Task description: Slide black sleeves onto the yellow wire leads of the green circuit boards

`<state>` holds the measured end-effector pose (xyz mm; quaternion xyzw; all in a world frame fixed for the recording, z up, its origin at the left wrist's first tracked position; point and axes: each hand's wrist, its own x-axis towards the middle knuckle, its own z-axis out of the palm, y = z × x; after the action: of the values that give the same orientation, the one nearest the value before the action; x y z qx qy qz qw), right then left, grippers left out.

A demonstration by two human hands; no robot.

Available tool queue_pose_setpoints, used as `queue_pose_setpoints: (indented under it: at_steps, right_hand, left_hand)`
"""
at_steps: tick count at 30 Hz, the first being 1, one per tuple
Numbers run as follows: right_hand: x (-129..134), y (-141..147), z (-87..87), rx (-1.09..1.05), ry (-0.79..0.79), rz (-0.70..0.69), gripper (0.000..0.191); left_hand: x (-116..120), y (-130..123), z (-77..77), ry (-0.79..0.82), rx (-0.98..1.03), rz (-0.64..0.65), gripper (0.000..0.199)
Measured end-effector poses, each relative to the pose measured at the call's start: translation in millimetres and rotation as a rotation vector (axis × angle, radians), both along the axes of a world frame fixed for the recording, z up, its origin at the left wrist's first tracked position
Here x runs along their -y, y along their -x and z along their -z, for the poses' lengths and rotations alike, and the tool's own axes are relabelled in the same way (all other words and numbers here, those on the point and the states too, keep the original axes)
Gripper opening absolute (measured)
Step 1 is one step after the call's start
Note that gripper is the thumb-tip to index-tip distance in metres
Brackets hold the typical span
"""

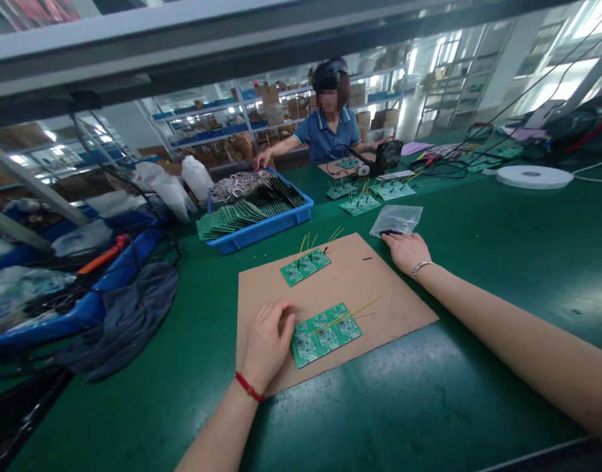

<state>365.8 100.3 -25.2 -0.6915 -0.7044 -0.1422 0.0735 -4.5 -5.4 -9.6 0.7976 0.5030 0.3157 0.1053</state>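
left hand (268, 344): loose, empty, just beside board (325, 334) on card (384, 295) | right hand (406, 252): touching bag (396, 219), grip unclear

Seemingly wide-angle head view, angled down over the left hand (266, 344)

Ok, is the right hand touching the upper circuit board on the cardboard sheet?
Apart. The head view shows the right hand clear of the green circuit board, with cardboard between them.
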Motion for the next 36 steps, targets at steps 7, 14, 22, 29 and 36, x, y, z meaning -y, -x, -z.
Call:
queue_pose_setpoints:
  at_steps: [7,14,22,29,36]
  right_hand:
    - [-18.8,-2.0,-9.0,-0.011,0.035,0.049,0.042]
    - [-23.7,2.5,-10.7,-0.029,0.067,0.096,0.034]
    - [-11.2,-6.9,-9.7,-0.074,0.024,0.071,0.028]
    - [2.6,-7.3,-8.7,-0.19,-0.116,0.046,0.029]
    - [31.4,19.3,-11.7,-0.336,-0.097,-0.19,0.023]
  left_hand:
    - [6.8,-5.5,-0.7,0.01,0.05,0.052,0.013]
    - [6.8,-6.4,-0.9,0.053,0.057,0.079,0.014]
    - [6.9,-6.1,1.6,0.038,0.066,0.096,0.014]
    - [7.4,-7.8,-1.8,0.024,0.091,0.087,0.014]
    - [6.5,-8.3,-1.2,0.05,0.089,0.094,0.014]
